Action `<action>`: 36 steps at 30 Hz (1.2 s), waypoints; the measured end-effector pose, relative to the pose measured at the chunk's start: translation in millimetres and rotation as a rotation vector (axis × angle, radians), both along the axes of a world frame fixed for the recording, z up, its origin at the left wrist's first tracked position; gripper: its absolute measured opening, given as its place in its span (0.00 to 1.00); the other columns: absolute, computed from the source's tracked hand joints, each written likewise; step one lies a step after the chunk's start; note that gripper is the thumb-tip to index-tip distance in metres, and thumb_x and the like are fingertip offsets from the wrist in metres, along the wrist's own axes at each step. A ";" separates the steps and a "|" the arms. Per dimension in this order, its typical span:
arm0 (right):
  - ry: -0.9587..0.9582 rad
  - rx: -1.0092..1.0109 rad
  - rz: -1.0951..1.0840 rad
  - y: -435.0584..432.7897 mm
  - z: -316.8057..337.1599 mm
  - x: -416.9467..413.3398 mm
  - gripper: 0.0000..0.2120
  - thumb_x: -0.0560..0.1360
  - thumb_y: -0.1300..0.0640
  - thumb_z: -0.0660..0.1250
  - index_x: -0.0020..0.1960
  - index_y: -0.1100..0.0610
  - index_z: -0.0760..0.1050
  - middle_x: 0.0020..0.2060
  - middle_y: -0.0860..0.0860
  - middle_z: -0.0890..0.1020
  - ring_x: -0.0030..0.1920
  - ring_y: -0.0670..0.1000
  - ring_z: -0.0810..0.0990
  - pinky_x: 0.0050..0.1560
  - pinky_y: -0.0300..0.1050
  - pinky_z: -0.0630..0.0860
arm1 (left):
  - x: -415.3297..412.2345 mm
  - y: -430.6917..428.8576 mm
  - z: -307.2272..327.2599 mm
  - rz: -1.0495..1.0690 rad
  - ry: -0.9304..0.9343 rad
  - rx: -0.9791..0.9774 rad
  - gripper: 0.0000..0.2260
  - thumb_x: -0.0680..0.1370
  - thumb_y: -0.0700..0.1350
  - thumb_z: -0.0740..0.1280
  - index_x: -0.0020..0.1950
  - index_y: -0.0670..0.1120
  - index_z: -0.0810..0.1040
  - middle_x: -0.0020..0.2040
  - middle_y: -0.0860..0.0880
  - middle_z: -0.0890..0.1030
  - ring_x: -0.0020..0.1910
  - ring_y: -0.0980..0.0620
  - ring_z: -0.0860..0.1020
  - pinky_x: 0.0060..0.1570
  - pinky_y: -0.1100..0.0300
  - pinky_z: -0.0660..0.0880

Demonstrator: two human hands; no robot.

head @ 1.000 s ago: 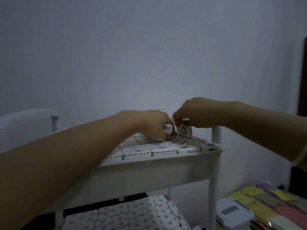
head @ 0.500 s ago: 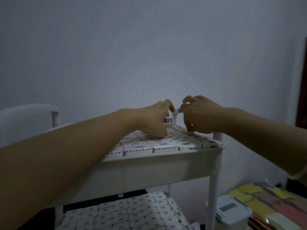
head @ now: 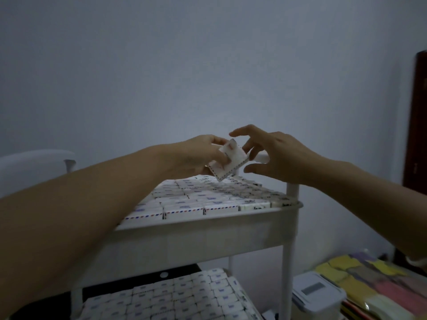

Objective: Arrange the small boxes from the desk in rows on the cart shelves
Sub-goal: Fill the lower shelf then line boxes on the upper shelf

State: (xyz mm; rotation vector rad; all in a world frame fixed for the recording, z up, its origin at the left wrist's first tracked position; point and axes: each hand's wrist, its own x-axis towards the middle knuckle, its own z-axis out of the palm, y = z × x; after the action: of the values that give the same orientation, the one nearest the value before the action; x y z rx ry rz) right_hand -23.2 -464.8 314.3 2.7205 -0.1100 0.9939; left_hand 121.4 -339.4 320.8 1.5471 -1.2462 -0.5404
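My left hand point(head: 196, 155) grips a small white box point(head: 231, 161) with a red-and-blue dashed edge, tilted, in the air above the far side of the white cart's top shelf point(head: 208, 229). My right hand point(head: 272, 155) hovers just to the right of that box with fingers spread and relaxed; its fingertips are close to the box's right end, and contact cannot be told. Rows of the same small boxes point(head: 208, 199) cover the top shelf. More rows of boxes point(head: 166, 296) fill the lower shelf.
The cart stands against a pale wall. A white lidded plastic container point(head: 316, 294) sits on the floor to the right of the cart leg point(head: 286, 262). Coloured paper pads point(head: 369, 280) lie beside it. A dark door edge point(head: 416, 125) stands at far right. A white chair back point(head: 34, 158) rises at left.
Both hands have lifted off the top shelf's box rows. My left hand now holds one box up and tilted, and my right hand's fingers have spread apart beside it.
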 end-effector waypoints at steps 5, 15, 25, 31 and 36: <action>0.041 0.138 0.023 2.4 0.9 -6.6 0.29 0.69 0.49 0.75 0.67 0.45 0.69 0.56 0.45 0.79 0.51 0.44 0.79 0.53 0.43 0.79 | -5.9 -1.7 -1.6 -0.047 0.002 0.048 0.24 0.77 0.30 0.61 0.72 0.45 0.66 0.60 0.40 0.76 0.55 0.43 0.78 0.46 0.54 0.80; 0.039 -0.100 -0.222 8.0 27.1 -36.0 0.30 0.76 0.50 0.67 0.75 0.49 0.62 0.64 0.50 0.74 0.59 0.49 0.74 0.54 0.43 0.77 | -23.5 1.5 -13.6 0.161 -0.848 0.304 0.18 0.84 0.51 0.52 0.70 0.45 0.69 0.68 0.47 0.73 0.64 0.48 0.72 0.65 0.54 0.69; 0.386 -0.534 -0.456 21.3 26.2 -24.0 0.28 0.79 0.52 0.63 0.77 0.48 0.57 0.65 0.49 0.71 0.61 0.50 0.69 0.53 0.43 0.74 | -43.3 13.4 -11.4 -0.078 -1.063 0.528 0.20 0.84 0.54 0.52 0.77 0.57 0.62 0.76 0.54 0.65 0.71 0.54 0.65 0.68 0.62 0.56; 0.456 -0.262 -0.415 12.8 38.6 -21.1 0.24 0.78 0.48 0.66 0.72 0.40 0.65 0.65 0.44 0.73 0.64 0.48 0.68 0.62 0.49 0.71 | -48.4 21.5 -11.5 -0.061 -1.077 0.530 0.21 0.84 0.56 0.51 0.76 0.56 0.63 0.75 0.53 0.66 0.70 0.53 0.66 0.70 0.60 0.58; 0.522 -0.106 -0.389 15.0 46.9 -24.9 0.23 0.77 0.51 0.67 0.71 0.41 0.67 0.65 0.44 0.73 0.65 0.47 0.68 0.67 0.48 0.67 | -50.4 23.1 -8.0 -0.059 -1.075 0.541 0.20 0.83 0.56 0.52 0.76 0.56 0.65 0.75 0.55 0.67 0.71 0.54 0.67 0.69 0.60 0.57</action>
State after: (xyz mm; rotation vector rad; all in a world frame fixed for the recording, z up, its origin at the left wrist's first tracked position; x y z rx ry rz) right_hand -48.1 -449.8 361.2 2.6168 -0.4515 0.1701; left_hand 71.0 -316.3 312.8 2.4032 -2.0473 -0.0187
